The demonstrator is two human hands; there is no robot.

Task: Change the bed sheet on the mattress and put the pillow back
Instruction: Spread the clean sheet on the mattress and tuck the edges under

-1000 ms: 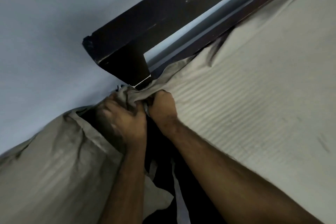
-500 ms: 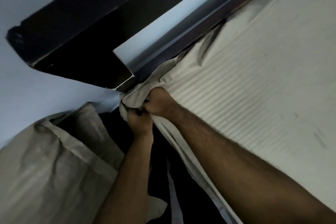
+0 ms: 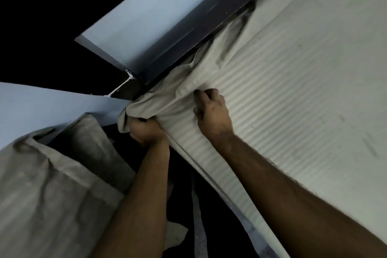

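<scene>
Gripping the bunched corner of the bed sheet [image 3: 272,94], the left hand [image 3: 146,132] has its fingers curled tight round a wad of the cloth at the far left corner of the mattress, just below the dark bed frame [image 3: 171,56].

Item, right hand [image 3: 213,111]: lies on top of the sheet just right of that corner, knuckles up, fingers bent and digging into the striped cloth, pinching a fold of it.

Item, bed sheet: pale beige with fine woven stripes, spread over the mattress across the right and far part of the scene. Creases fan out from the gripped corner toward the frame. Its near edge runs down the side of the mattress from the left hand toward the near right.

Item, bed frame: dark wood, a rail running from the far right down to a post at the corner; pale blue wall [image 3: 41,115] shows through the gap in it and to the left.

Item, second cloth [image 3: 52,184]: same beige, heaped loose and wrinkled at the near left, apart from the mattress, with a dark gap between. Whether it covers a pillow cannot be told.

Containers: none seen.
</scene>
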